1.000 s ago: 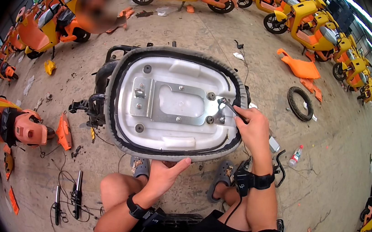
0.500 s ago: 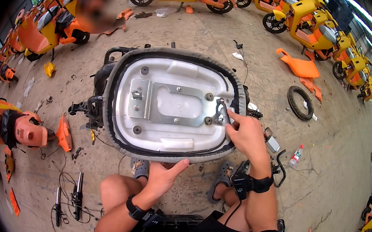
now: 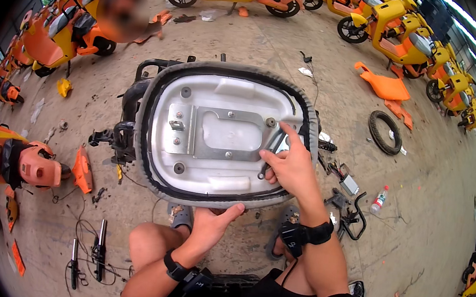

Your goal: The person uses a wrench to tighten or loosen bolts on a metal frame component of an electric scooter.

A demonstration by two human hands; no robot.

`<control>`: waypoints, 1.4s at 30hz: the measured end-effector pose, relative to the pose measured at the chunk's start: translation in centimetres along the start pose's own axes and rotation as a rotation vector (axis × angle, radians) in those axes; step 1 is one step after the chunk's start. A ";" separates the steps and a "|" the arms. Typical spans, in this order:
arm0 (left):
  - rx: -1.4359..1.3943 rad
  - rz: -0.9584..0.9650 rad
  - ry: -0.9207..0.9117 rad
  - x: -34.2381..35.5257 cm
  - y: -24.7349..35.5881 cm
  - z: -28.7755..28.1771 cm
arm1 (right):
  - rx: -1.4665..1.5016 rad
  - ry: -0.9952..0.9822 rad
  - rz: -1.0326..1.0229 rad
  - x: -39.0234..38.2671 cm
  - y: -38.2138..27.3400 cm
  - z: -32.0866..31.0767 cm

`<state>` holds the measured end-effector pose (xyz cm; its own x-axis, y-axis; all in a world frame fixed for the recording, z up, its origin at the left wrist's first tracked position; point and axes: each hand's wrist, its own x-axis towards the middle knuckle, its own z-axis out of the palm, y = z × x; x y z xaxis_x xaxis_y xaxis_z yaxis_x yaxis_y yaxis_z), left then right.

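An upturned scooter seat [image 3: 218,181] with grey cover edge, white plastic base and silver metal bracket [image 3: 185,131] rests over black frame tubing [image 3: 133,101]. My left hand [image 3: 211,225] grips the seat's near rim from below, its thumb along the edge and the other fingers hidden. My right hand [image 3: 286,163] is closed on a metal wrench [image 3: 261,171] lying diagonally over the bracket's right end, its index finger reaching up beside a dark rubber pad [image 3: 270,122]. The wrench's upper end is partly hidden by the fingers.
Yellow and orange scooters [image 3: 388,36] line the far and side floor. An orange body panel [image 3: 383,83], tyre [image 3: 383,147], bottle [image 3: 380,198], bent black handlebar [image 3: 359,218] and two shock tubes [image 3: 100,250] with cables lie around the seat. A blurred patch covers part of the upper left.
My right hand and the wrench have moved left and swung over the bracket's right end; the index finger has risen toward the rubber pad. My left hand stays on the rim.
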<state>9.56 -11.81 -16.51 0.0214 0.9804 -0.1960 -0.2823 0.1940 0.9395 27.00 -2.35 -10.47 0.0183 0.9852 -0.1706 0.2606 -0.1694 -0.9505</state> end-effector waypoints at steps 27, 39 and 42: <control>0.046 -0.022 -0.024 0.1 -0.1 -0.2 | 0.071 0.148 -0.323 0.9 4.1 -4.8; 0.027 -0.009 -0.047 0.1 -0.3 -0.3 | -0.329 0.322 -0.259 0.3 3.5 -7.5; 0.024 -0.016 -0.043 0.0 0.1 0.0 | -0.271 0.316 -0.330 0.5 3.5 -6.7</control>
<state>9.57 -11.76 -16.47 0.0672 0.9777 -0.1989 -0.2586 0.2096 0.9430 34.39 -2.27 -12.12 0.1721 0.9523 0.2521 0.5406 0.1226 -0.8323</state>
